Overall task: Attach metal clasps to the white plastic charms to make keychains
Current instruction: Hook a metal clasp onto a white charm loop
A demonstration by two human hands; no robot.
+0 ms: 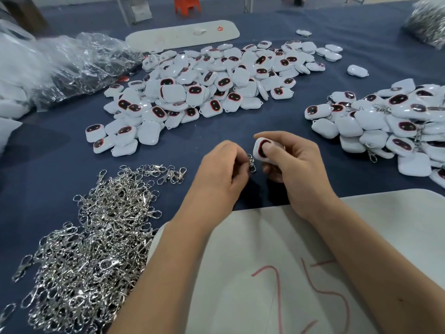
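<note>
Two piles mark progress: bare charms [207,92] still heaped mid-table outnumber the done pile [395,126] at right, which shows clasps attached, and loose clasps [96,237] lie heaped at my left, so I judge most of the job remains. My right hand [291,165] grips one charm [261,149] above the blue cloth [216,131], thumb pressed on its dark face, while my left hand [221,174] pinches a clasp [251,163] just beside the charm's lower edge; whether the ring is through the loop I cannot tell. The charm is a glossy white rounded square with a red-rimmed dark oval.
</note>
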